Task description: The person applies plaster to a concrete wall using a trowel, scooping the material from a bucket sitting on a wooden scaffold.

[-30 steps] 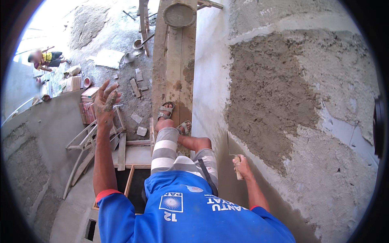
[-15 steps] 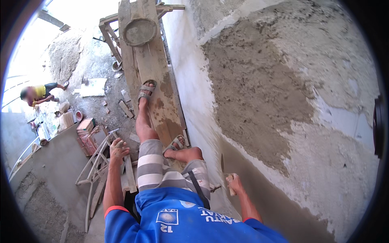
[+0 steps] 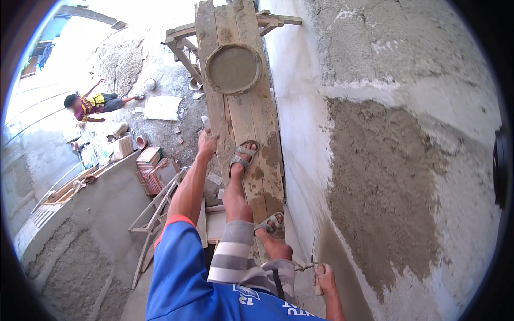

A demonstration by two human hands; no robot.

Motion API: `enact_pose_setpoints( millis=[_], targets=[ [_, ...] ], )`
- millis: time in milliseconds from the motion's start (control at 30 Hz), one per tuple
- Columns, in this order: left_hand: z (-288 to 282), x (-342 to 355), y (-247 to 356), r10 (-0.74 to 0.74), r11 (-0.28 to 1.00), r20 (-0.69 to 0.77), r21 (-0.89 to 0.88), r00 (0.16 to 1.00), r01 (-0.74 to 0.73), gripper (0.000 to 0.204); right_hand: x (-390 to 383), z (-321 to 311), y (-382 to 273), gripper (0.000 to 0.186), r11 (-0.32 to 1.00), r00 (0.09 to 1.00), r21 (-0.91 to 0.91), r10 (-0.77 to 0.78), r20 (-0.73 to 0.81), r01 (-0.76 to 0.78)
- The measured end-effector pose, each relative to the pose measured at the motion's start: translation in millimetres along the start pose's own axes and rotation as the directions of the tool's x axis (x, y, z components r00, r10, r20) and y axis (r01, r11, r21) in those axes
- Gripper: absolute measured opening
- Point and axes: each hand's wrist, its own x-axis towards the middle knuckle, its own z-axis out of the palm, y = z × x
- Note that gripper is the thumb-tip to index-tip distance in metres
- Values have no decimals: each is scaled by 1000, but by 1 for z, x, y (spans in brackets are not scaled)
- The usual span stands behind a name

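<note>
My right hand (image 3: pixel 324 280) is closed round the wooden handle of a trowel (image 3: pixel 319 289), low beside the plastered wall. The trowel's thin blade shows nearly edge-on, close to the wet smooth strip. My left hand (image 3: pixel 208 143) is raised over the left edge of the plank walkway (image 3: pixel 227 115), with loosely bent fingers and nothing visible in it. Ahead of my feet, a round pan (image 3: pixel 233 69) of grey mortar rests on the planks. Both my sandalled feet stand on the boards. Rough wet mortar (image 3: pixel 383 192) covers part of the wall (image 3: pixel 466 123) on my right.
A wooden trestle (image 3: pixel 184 48) supports the planks at the far end. Down on the left lie stacked tiles (image 3: pixel 155 170), a wooden frame (image 3: pixel 155 219) and scattered scraps. Another person (image 3: pixel 93 105) is on the ground at far left, near a sand pile (image 3: pixel 120 59).
My view has shifted, and the pan appears nearer. My left arm has stretched forward toward the planks. The trowel stays in my right hand, low by the wall. The other person's arms have spread.
</note>
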Motion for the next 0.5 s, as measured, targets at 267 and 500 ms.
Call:
enact_pose_setpoints(
  millis=[267, 500],
  targets=[
    [34, 215, 66, 105, 957, -168, -251, 980, -145, 56, -3, 20, -52, 39, 977, 983, 119, 181, -42, -175],
    [61, 249, 110, 4, 831, -83, -553, 997, -49, 22, -18, 38, -59, 45, 963, 964, 76, 262, -39, -259]
  ],
)
